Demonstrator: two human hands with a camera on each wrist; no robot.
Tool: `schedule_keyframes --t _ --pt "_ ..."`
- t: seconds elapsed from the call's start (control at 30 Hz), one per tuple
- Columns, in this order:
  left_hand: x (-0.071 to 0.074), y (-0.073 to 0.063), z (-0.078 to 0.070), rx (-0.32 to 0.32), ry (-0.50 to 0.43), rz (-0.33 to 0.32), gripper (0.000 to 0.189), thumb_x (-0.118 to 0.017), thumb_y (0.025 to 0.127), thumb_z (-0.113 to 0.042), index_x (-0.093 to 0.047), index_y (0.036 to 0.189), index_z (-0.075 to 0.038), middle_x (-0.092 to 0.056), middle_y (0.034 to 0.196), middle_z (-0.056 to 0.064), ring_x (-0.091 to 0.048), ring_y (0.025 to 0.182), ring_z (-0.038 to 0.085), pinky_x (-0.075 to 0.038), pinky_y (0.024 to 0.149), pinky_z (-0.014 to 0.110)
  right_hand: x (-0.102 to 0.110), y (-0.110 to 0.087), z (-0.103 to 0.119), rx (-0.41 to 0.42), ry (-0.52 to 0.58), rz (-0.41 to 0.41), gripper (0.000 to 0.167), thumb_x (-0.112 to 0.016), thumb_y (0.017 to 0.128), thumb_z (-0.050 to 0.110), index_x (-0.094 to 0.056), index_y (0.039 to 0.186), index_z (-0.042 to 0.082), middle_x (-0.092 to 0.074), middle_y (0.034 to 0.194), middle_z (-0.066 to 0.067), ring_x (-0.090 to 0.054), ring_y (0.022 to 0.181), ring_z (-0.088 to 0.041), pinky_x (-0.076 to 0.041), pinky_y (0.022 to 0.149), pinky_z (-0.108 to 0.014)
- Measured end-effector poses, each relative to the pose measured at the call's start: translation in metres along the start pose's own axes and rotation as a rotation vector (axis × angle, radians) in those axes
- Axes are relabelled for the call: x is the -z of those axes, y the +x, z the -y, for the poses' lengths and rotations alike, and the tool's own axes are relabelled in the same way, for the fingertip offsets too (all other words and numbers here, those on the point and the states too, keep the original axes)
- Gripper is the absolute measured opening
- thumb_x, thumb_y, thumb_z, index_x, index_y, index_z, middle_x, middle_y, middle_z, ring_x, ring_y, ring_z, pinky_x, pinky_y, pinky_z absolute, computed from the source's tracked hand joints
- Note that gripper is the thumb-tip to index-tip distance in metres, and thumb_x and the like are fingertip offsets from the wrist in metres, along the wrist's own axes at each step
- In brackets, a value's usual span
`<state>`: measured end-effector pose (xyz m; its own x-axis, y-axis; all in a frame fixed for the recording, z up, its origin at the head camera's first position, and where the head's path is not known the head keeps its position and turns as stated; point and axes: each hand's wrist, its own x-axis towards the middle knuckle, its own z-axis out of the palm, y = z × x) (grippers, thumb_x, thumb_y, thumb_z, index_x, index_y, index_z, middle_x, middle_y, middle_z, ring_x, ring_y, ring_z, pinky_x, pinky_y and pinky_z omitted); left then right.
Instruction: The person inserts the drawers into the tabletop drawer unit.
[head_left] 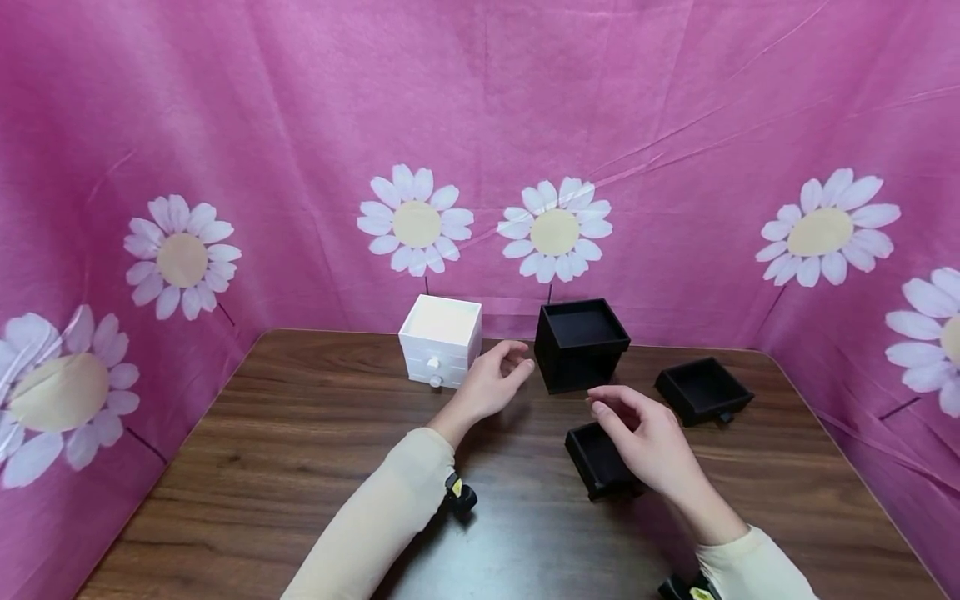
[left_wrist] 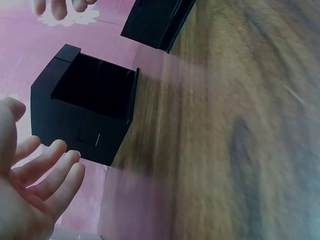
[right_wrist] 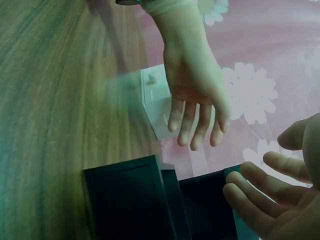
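Note:
A black box frame (head_left: 582,333) with an open, hollow front stands toward the back of the table. Its hollow front also shows in the left wrist view, where the box (left_wrist: 80,122) appears tilted. To its left, my left hand (head_left: 491,383) is held with fingers loosely bent and nothing in them, between it and a small white drawer box (head_left: 440,342). My right hand (head_left: 648,437) hovers over a black drawer (head_left: 594,457), partly covering it; no object shows between thumb and fingers. In the right wrist view that drawer (right_wrist: 132,200) lies below my relaxed right fingers (right_wrist: 255,195).
A second black drawer (head_left: 697,396) with a small knob lies farther right, near the table's right side. The white box has two round knobs on its front. Pink cloth (head_left: 480,100) with daisies surrounds the wooden table (head_left: 285,433) at the back and sides.

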<state>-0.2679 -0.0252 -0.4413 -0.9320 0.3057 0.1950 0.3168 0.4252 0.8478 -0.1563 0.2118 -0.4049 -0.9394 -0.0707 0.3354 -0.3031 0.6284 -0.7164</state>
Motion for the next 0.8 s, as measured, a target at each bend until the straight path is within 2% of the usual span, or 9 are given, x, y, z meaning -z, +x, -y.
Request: schedule_keyframes --t 0.1,0.33,0.6,0.8 --pt "-0.003 0.005 -0.003 -0.007 -0.006 -0.002 0.043 -0.06 0.109 -0.031 -0.063 0.144 -0.006 -0.075 0.123 0.012 -0.073 0.113 0.026 -0.058 0.102 0.046 0.003 -0.006 -0.004 0.007 0.023 -0.002 0.017 -0.07 0.105 0.013 -0.078 0.12 0.011 -0.082 0.108 -0.009 -0.069 0.09 0.008 -0.052 0.078 -0.01" --pt "-0.006 0.014 -0.007 -0.008 0.004 -0.007 0.048 -0.059 0.11 -0.035 -0.06 0.148 -0.007 -0.075 0.121 0.01 -0.073 0.113 0.025 -0.058 0.1 0.045 0.012 -0.02 -0.014 0.042 0.122 -0.01 0.018 -0.066 0.105 0.002 -0.076 0.119 0.003 -0.081 0.108 -0.016 -0.075 0.092 0.0 -0.057 0.08 -0.012" --pt "-0.007 0.025 -0.006 -0.019 0.021 -0.029 0.048 -0.06 0.109 -0.036 -0.06 0.147 -0.007 -0.075 0.122 0.008 -0.073 0.112 0.023 -0.057 0.101 0.041 0.024 -0.033 -0.025 0.035 0.095 -0.008 0.018 -0.068 0.103 0.001 -0.077 0.119 0.002 -0.081 0.105 0.008 -0.074 0.091 0.005 -0.056 0.079 -0.011" --pt "-0.007 0.033 -0.007 -0.022 0.041 -0.043 0.053 -0.062 0.107 -0.041 -0.058 0.15 -0.012 -0.075 0.121 0.006 -0.073 0.111 0.022 -0.057 0.099 0.039 0.028 -0.045 -0.029 0.021 0.085 -0.019 0.017 -0.068 0.103 -0.001 -0.076 0.117 0.002 -0.079 0.102 0.015 -0.074 0.089 0.004 -0.056 0.077 -0.011"
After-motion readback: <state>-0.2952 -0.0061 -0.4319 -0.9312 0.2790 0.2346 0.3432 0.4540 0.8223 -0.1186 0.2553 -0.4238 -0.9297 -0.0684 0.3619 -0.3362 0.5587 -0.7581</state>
